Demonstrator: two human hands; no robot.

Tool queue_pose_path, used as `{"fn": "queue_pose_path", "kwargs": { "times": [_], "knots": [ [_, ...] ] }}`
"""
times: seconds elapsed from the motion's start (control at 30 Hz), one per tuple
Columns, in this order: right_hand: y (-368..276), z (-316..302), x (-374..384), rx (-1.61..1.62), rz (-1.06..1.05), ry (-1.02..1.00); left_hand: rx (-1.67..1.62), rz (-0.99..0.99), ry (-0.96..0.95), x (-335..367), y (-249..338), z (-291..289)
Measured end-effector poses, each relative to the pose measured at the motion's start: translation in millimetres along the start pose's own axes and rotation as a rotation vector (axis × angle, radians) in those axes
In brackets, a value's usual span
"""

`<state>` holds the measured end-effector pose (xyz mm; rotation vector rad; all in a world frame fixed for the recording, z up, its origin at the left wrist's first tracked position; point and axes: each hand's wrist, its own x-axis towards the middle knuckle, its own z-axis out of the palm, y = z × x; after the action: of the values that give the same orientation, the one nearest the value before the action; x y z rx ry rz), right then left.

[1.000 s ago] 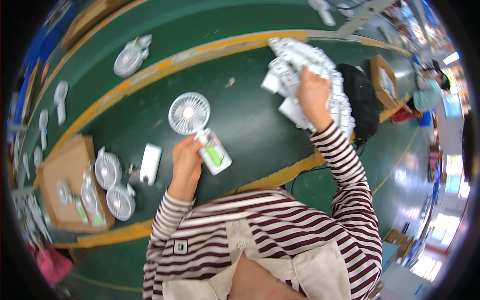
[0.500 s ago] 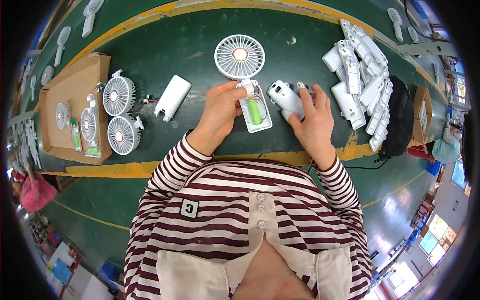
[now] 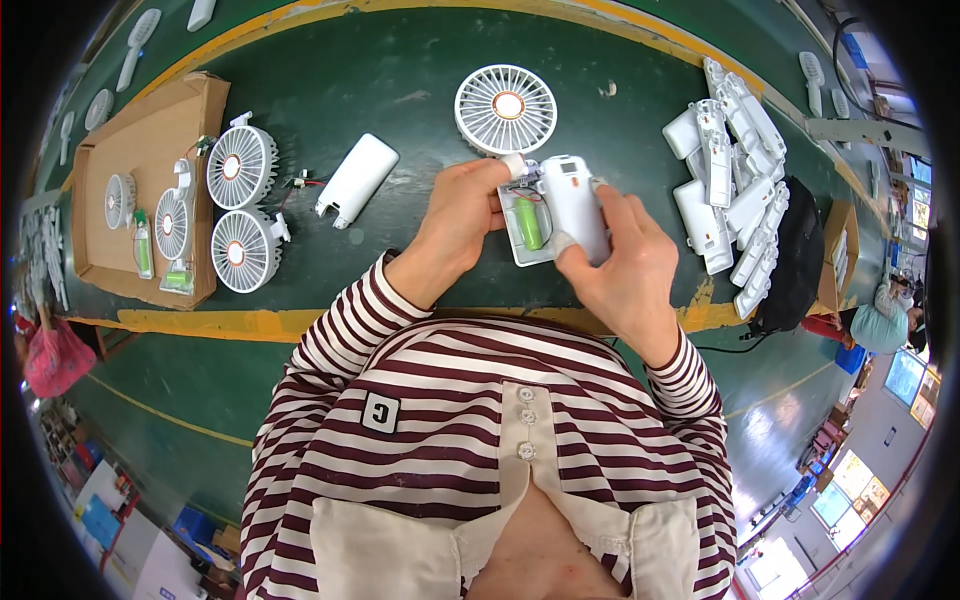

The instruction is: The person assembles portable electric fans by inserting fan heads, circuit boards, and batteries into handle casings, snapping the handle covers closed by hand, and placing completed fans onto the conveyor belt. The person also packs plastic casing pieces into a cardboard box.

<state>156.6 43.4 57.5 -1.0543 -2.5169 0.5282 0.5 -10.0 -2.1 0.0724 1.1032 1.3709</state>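
Green desk (image 3: 330, 85) under everything. Cardboard tray (image 3: 105, 165) at left, fan parts inside. Heap of white casings (image 3: 712, 150) at right. Right hand (image 3: 635, 255) curled, thumb and fingers gripping white cover by its sides. Left hand (image 3: 450, 220) pinching top of open shell. Round fan head (image 3: 507, 105) just beyond both hands. White cover (image 3: 577, 210) upright over shell's right edge; contact unclear. Open white shell (image 3: 535, 257) between hands. Green battery (image 3: 528, 222) inside shell.
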Motion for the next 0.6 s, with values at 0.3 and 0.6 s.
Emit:
{"fn": "queue_pose_path", "kwargs": {
  "times": [0.3, 0.6],
  "knots": [
    [-18.7, 17.1, 11.9, 0.014, -0.087, -0.063, -0.139, 0.029, -0.002, -7.8, 6.7, 5.8],
    [-17.5, 25.5, 10.4, -0.038, -0.118, -0.064, -0.114, 0.020, -0.035, -3.0, 4.0, 2.6]
  ]
}}
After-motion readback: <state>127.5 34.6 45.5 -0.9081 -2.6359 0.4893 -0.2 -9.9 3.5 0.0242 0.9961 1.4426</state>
